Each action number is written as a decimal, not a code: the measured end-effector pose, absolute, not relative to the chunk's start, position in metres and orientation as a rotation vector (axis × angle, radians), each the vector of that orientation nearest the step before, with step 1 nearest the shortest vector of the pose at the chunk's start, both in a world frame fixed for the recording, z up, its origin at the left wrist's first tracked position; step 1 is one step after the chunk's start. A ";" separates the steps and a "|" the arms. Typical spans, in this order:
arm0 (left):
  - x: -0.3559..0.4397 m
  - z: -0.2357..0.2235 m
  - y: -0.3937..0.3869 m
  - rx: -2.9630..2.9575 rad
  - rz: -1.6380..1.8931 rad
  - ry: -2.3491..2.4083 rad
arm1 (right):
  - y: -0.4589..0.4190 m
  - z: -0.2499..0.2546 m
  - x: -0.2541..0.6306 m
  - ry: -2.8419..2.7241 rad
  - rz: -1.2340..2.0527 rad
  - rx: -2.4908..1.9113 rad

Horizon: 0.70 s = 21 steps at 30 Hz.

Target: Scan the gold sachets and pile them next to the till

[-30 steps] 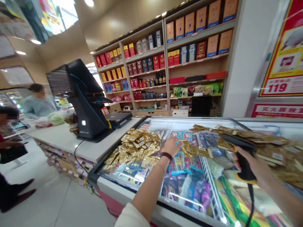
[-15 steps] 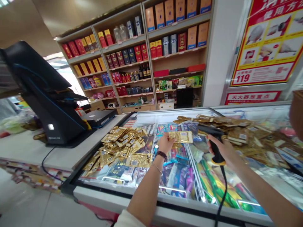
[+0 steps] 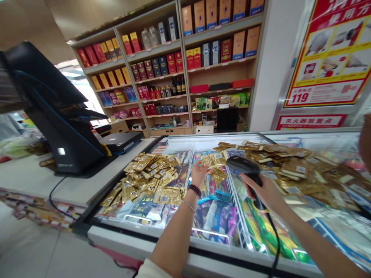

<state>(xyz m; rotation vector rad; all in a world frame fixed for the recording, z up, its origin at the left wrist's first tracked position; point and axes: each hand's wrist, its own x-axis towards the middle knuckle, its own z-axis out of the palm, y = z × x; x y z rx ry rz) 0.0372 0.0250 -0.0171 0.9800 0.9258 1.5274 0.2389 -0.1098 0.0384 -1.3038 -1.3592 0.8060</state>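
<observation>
Scanner (image 3: 242,165), a black plastic handheld unit with a pistol grip, is grasped in the right hand (image 3: 266,193), fingers wrapped around the grip; whether the trigger is pressed cannot be told. The left hand (image 3: 199,174) pinches a flat, shiny gold foil packet (image 3: 214,159) by its near left end. The packet is ahead of the scanner nose, just beside it; contact between the two cannot be confirmed.

Both hands are above a glass-topped display freezer with a white-and-black front edge (image 3: 121,240). A heaped pile of gold foil packets (image 3: 150,170) lies to the left, and a wider spread of duller gold packets (image 3: 292,166) lies to the right.

Likely faults and causes:

1. Dropped packet: the hold is at one end only, and the foil is probably slick.
2. Obscured label: glare from the foil, or a tilted packet, could hinder the scanner's view.
3. Mixed packets: the two piles look alike, so a packet sliding across the glass could join the wrong one.
4. Snagged cable: the black cord (image 3: 276,237) hangs below the grip and could drag against the freezer edge if the right hand swings wide
</observation>
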 end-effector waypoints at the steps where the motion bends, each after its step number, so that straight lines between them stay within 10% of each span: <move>1: 0.036 -0.017 0.024 0.972 1.535 0.913 | -0.112 0.040 0.237 -1.382 0.779 -1.314; 21: 0.035 -0.008 0.020 0.998 1.526 0.901 | -0.116 0.042 0.236 -1.400 0.767 -1.373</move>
